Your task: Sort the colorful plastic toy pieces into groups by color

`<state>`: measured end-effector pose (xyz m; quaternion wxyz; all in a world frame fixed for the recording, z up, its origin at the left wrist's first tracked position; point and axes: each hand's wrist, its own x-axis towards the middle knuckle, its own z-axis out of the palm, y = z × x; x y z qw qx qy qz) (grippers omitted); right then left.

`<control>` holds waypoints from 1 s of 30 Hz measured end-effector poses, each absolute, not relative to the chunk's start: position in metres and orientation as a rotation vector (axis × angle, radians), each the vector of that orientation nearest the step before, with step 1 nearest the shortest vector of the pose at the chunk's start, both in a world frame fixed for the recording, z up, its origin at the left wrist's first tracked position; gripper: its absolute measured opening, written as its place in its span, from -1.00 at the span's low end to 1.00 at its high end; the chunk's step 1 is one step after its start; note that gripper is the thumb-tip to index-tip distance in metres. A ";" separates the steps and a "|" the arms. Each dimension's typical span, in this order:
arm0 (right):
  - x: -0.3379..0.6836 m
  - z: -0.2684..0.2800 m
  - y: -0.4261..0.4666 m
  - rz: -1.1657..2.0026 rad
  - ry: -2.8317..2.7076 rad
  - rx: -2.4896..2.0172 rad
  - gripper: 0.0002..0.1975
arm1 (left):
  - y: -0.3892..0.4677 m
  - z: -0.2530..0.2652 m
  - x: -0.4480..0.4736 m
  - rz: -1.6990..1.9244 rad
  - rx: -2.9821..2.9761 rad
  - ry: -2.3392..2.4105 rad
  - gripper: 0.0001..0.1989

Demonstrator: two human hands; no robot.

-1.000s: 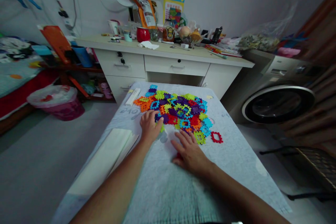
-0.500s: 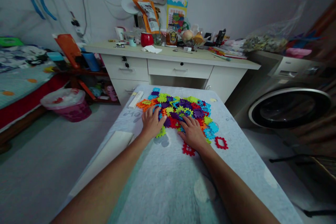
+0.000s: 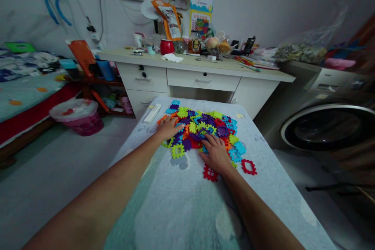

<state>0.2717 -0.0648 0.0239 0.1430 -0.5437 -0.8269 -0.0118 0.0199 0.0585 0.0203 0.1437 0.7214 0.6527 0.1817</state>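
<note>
A pile of flat toothed plastic building tiles [image 3: 222, 131] in purple, lime, red, orange and blue lies spread on the cloth-covered table. My left hand [image 3: 167, 128] rests on the pile's left side, fingers stretched out over orange tiles. Over the front right of the pile lies my right hand [image 3: 216, 151], fingers spread and touching tiles. A red window-like tile [image 3: 210, 173] sits just in front of it, partly under the wrist. Farther right is a red square frame tile [image 3: 249, 166], apart from the pile. A lime tile [image 3: 177, 151] lies at the front left edge.
A white oblong box [image 3: 152, 114] lies at the table's far left. Behind stands a white desk [image 3: 181, 71] holding a red pot [image 3: 166, 47], a jar and papers. A washing machine [image 3: 325, 109] is at right, a pink bin [image 3: 84, 123] at left.
My left hand has moved left across the pile, uncovering lime and purple tiles at the front left. My right hand has hardly moved. The view has shifted slightly.
</note>
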 end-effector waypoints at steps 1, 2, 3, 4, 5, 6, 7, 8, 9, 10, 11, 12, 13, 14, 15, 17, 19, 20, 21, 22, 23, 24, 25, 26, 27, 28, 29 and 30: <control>0.272 0.025 -0.065 -0.015 -2.372 -1.559 -0.53 | 0.053 0.020 0.021 0.509 2.117 1.834 -0.34; 0.273 0.027 -0.066 0.006 -2.352 -1.544 -0.53 | 0.047 0.020 0.023 0.506 2.149 1.788 -0.34; 0.275 0.029 -0.066 0.027 -2.323 -1.525 -0.55 | 0.041 0.022 0.024 0.519 2.189 1.723 -0.33; 0.278 0.031 -0.065 0.044 -2.283 -1.504 -0.57 | 0.035 0.024 0.024 0.532 2.213 1.657 -0.34; 0.281 0.033 -0.064 0.053 -2.228 -1.479 -0.59 | 0.030 0.026 0.024 0.537 2.231 1.586 -0.34; 0.287 0.036 -0.061 0.053 -2.161 -1.454 -0.62 | 0.026 0.029 0.024 0.535 2.245 1.504 -0.35; 0.294 0.039 -0.058 0.044 -2.084 -1.432 -0.64 | 0.023 0.032 0.025 0.524 2.254 1.438 -0.35; 0.303 0.041 -0.055 0.027 -2.000 -1.417 -0.65 | 0.021 0.034 0.025 0.524 2.274 1.389 -0.37; 0.314 0.043 -0.050 0.005 -1.916 -1.414 -0.66 | 0.021 0.037 0.025 0.534 2.306 1.351 -0.40; 0.327 0.044 -0.046 -0.021 -1.830 -1.425 -0.66 | 0.023 0.039 0.026 0.557 2.347 1.329 -0.44; 0.341 0.044 -0.042 -0.051 -1.747 -1.456 -0.65 | 0.026 0.042 0.027 0.587 2.393 1.316 -0.49; 0.355 0.042 -0.038 -0.082 -1.675 -1.508 -0.63 | 0.031 0.044 0.029 0.615 2.438 1.311 -0.53; 0.370 0.039 -0.034 -0.117 -1.608 -1.573 -0.61 | 0.036 0.046 0.031 0.641 2.475 1.328 -0.55; 0.384 0.035 -0.031 -0.138 -1.561 -1.653 -0.59 | 0.044 0.048 0.034 0.646 2.505 1.355 -0.56; 0.397 0.029 -0.029 -0.138 -1.532 -1.733 -0.56 | 0.052 0.050 0.037 0.640 2.516 1.417 -0.57; 0.415 0.016 -0.025 -0.096 -1.492 -1.888 -0.51 | 0.070 0.053 0.045 0.633 2.488 1.588 -0.52; 0.423 0.005 -0.023 -0.024 -1.492 -2.006 -0.46 | 0.090 0.054 0.053 0.581 2.426 1.700 -0.35; 0.424 0.000 -0.022 0.009 -1.512 -2.044 -0.44 | 0.100 0.054 0.058 0.548 2.375 1.745 -0.26; 0.423 -0.004 -0.021 0.036 -1.548 -2.067 -0.42 | 0.109 0.053 0.062 0.509 2.312 1.790 -0.17; 0.421 -0.007 -0.021 0.051 -1.593 -2.077 -0.42 | 0.118 0.051 0.066 0.459 2.255 1.820 -0.11; 0.419 -0.009 -0.020 0.055 -1.642 -2.077 -0.42 | 0.125 0.049 0.070 0.405 2.202 1.840 -0.08; 0.417 -0.010 -0.020 0.050 -1.686 -2.072 -0.43 | 0.131 0.048 0.073 0.344 2.173 1.838 -0.07; 0.416 -0.011 -0.020 0.041 -1.719 -2.067 -0.45 | 0.135 0.046 0.076 0.311 2.171 1.816 -0.09; 0.415 -0.012 -0.020 0.030 -1.738 -2.066 -0.46 | 0.138 0.044 0.079 0.293 2.179 1.794 -0.13; 0.414 -0.012 -0.021 0.020 -1.746 -2.069 -0.46 | 0.138 0.043 0.081 0.284 2.192 1.772 -0.18; 0.414 -0.012 -0.021 0.014 -1.749 -2.073 -0.47 | 0.138 0.042 0.082 0.288 2.207 1.754 -0.23; 0.414 -0.012 -0.021 0.011 -1.751 -2.076 -0.47 | 0.136 0.042 0.082 0.297 2.221 1.738 -0.29; 0.414 -0.012 -0.021 0.011 -1.756 -2.079 -0.47 | 0.134 0.042 0.081 0.311 2.236 1.720 -0.35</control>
